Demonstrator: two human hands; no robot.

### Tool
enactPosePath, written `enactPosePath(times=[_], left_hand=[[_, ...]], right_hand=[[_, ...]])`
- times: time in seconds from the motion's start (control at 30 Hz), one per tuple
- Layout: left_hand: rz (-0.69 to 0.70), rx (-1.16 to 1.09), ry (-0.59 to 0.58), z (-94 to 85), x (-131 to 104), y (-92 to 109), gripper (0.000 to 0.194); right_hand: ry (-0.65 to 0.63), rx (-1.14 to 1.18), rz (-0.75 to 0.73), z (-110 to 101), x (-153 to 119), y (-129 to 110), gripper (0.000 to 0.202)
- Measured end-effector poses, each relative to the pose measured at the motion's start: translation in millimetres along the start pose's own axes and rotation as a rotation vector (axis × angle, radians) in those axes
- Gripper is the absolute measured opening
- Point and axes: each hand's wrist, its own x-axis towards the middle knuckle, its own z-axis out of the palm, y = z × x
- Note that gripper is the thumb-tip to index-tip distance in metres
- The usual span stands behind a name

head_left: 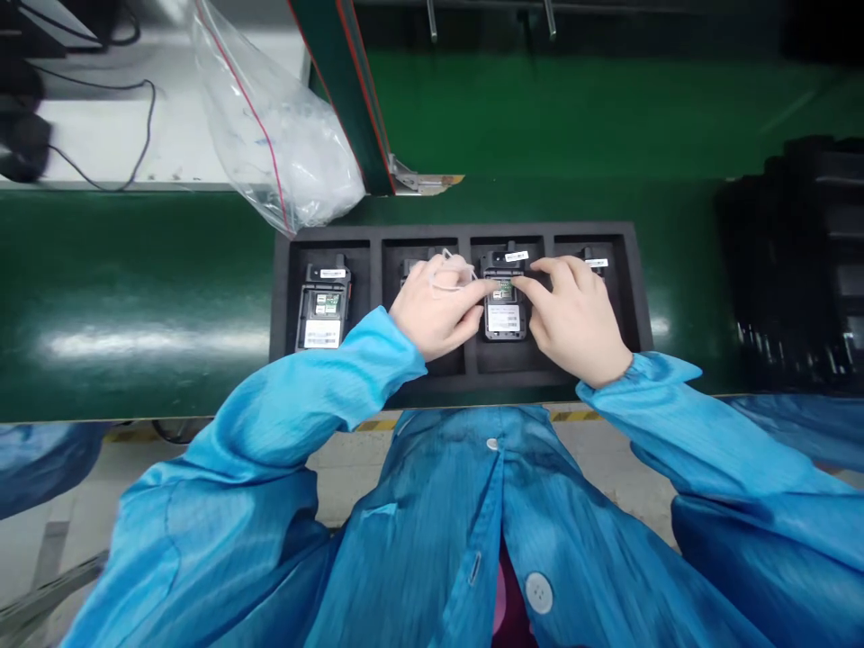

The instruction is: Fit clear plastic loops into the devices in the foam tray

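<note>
Device in work: I see it in the third compartment from the left of the dark tray, near the centre of the frame; this device lies with its back open.
Left hand: fingers bent, index tip at the green board; a white cord lies around the fingers.
Right hand: half curled, index tip at the other side of the board. For both hands, I cannot tell whether they grip something small.
Done: white labels sit on this device; I judge its work as unfinished.
Left device: also labelled, board exposed, no hand on it; to me equally unclosed.
Second and fourth devices: mostly hidden behind the hands, so their progress I cannot tell.
</note>
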Motion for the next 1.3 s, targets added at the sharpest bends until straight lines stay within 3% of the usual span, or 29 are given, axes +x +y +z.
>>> enactPosePath(times=[0.13, 0.2, 0.3, 0.4, 0.53, 0.67, 0.77, 0.93, 1.03, 1.2, 1.3], left_hand=[[-0.167, -0.502, 0.171, -23.2, -10.2, -2.5, 0.035], [-0.276, -0.818, 0.190, -33.9, -18.7, -1.1, 0.035], [-0.370, -1.247, 0.075, -46.0, -33.7, 3.9, 0.044], [-0.378, -1.475, -0.078, -53.6, -47.0, 10.6, 0.057], [-0.352, -1.542, -0.148, -57.4, -57.2, 18.0, 0.065], [-0.361, -1.620, -0.238, -55.3, -62.7, 21.0, 0.074], [-0.349, -1.710, -0.246, -52.7, -66.9, 20.8, 0.070], [-0.384, -1.718, -0.219, -50.6, -73.1, 18.9, 0.068], [-0.409, -1.710, -0.224, -49.8, -74.5, 18.4, 0.069], [-0.390, -1.832, -0.193, -47.5, -74.4, 19.9, 0.065], [-0.368, -1.889, -0.184, -45.9, -74.2, 22.1, 0.062]], right_hand=[[-0.009, -0.026, -0.028, 1.5, 2.4, 2.2, 0.046], [0.013, -0.019, -0.035, -1.4, 4.0, 3.0, 0.043], [0.093, 0.073, -0.020, -11.8, 8.7, -2.3, 0.039], [0.174, 0.347, -0.046, -29.0, 15.0, -20.2, 0.030], [0.096, 0.808, -0.118, -51.6, 24.8, -53.8, 0.023], [-0.027, 1.063, -0.055, -60.2, 36.4, -76.4, 0.019], [-0.061, 1.105, -0.013, -60.4, 40.8, -82.8, 0.008], [-0.055, 1.117, 0.030, -58.8, 39.0, -87.5, 0.007], [-0.066, 1.198, 0.032, -56.9, 38.3, -89.5, 0.017], [-0.169, 1.250, 0.059, -57.1, 41.1, -90.4, 0.011], [-0.297, 1.344, 0.072, -58.2, 43.4, -89.0, 0.011]])
